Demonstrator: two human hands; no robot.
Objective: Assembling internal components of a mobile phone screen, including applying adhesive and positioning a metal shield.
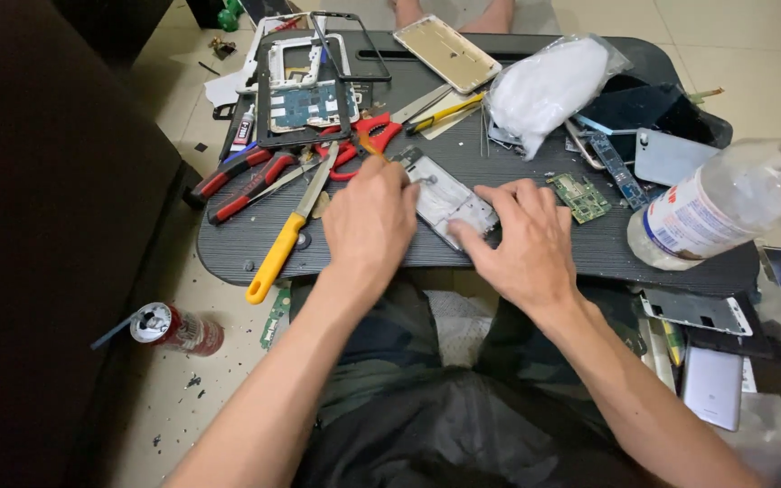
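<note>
A disassembled phone body point(442, 194), silver-white with its back off, lies on the dark lap table point(535, 163). My left hand point(370, 221) rests on its left edge, fingers curled over the upper corner. My right hand point(522, 237) presses on its lower right end, fingers spread flat. Whether a small tool sits under my left fingers is hidden.
A yellow-handled screwdriver point(280, 248), red-handled tools point(246, 181), red scissors point(368, 137), phone frames point(305, 86), a gold back cover point(446, 52), a white plastic bag point(549, 86), a green circuit board point(580, 197) and a tilted clear bottle point(725, 203) crowd the table. A drink can point(176, 328) lies on the floor.
</note>
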